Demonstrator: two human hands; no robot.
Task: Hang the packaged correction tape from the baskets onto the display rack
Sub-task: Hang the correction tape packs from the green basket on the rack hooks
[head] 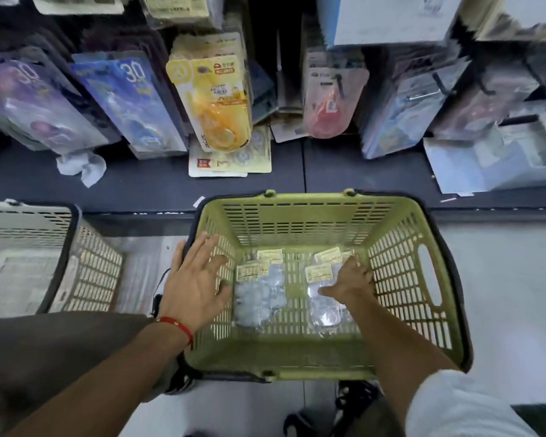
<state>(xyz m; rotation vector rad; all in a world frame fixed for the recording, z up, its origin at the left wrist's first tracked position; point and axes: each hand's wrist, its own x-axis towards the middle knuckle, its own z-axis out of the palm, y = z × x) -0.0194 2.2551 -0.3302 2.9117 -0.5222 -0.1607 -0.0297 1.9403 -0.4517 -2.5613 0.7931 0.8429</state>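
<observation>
At nine o'clock of the green basket [312,216], the left hand [196,279] lay flat, fingers spread, bracing its rim. Inside, two piles of correction tape packs [259,298] lay on the floor; the right hand [353,279] curled onto the three o'clock pile. Best pinch one pack by its card top, hang-hole free. Above, purple and blue packs [133,102] read "30", the yellow pack [215,96] "20".

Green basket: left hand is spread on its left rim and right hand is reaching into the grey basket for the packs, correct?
Not quite. In the head view the right hand is down inside the green basket, on the packs at its bottom, not in the grey basket. The left hand is spread on the left rim, as you said.
</observation>
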